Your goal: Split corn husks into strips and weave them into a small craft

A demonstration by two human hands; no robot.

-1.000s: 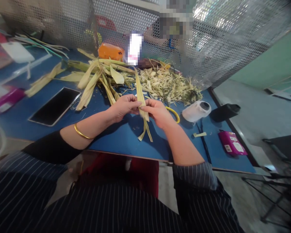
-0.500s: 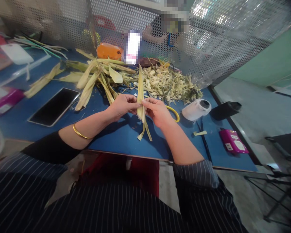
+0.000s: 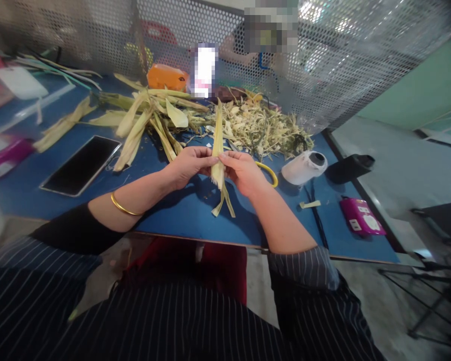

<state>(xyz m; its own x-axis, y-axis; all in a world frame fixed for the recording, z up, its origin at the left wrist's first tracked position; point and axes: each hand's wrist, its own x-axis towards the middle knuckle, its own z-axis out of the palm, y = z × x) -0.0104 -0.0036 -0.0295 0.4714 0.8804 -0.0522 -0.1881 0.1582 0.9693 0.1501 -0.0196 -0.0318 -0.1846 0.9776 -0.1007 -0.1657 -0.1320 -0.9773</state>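
Observation:
Both my hands meet over the blue table (image 3: 180, 215) and pinch one long pale-green husk strip (image 3: 217, 140). My left hand (image 3: 190, 165) grips it from the left, fingers closed on its middle. From the right, my right hand (image 3: 242, 171) pinches the same spot. The strip stands nearly upright, its tip pointing away from me, and its lower end splits into two tails that hang down to the table.
A pile of long husks (image 3: 143, 120) and a heap of shredded bits (image 3: 263, 130) lie behind my hands. A black phone (image 3: 80, 164) lies left. A white thread roll (image 3: 304, 168), yellow-handled tool (image 3: 268, 173), black case (image 3: 349, 168) and magenta box (image 3: 361, 216) sit right. Perforated screen behind, another person beyond it.
The husk strip has turned more upright between my fingers. My hands stay in nearly the same place.

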